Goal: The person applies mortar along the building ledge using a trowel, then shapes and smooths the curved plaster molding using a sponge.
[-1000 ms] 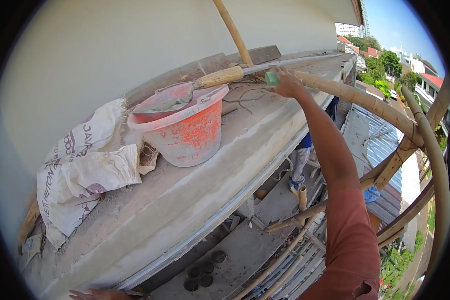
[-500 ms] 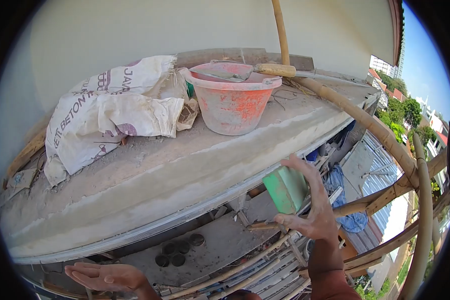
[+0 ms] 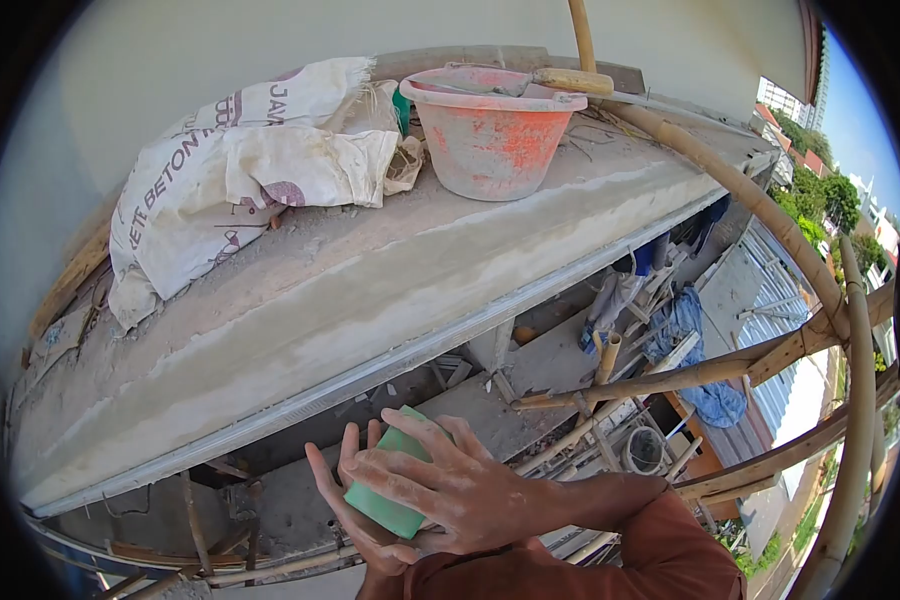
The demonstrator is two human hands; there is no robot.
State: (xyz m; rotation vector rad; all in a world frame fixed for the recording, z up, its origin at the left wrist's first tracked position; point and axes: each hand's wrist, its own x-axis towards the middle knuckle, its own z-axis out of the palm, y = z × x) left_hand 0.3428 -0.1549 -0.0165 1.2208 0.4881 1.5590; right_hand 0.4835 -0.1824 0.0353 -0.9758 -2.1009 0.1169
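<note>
A green sponge block (image 3: 384, 512) is between my two hands, below the ledge. My right hand (image 3: 470, 488) lies across its top, fingers wrapped over the near face. Underneath and behind it, my left hand (image 3: 336, 492) cups the block with its fingers bent upward; part of its palm is hidden. Just beyond the hands runs the grey plastered ledge (image 3: 320, 290), its front band smooth and damp-looking. On the ledge stands a dusty red bucket (image 3: 495, 150), and a wooden-handled trowel (image 3: 573, 82) rests across its rim.
A printed white cement bag (image 3: 230, 175) slumps on the ledge left of the bucket. Bamboo poles (image 3: 740, 190) cross on the right. Below are planks, a blue cloth (image 3: 715, 403), a bucket (image 3: 644, 450) and a corrugated metal sheet (image 3: 770, 290). A wall rises behind the ledge.
My right hand has brought the sponge down and left to my left hand, which has moved right to meet it. The view has tilted downward, so the ledge sits higher.
</note>
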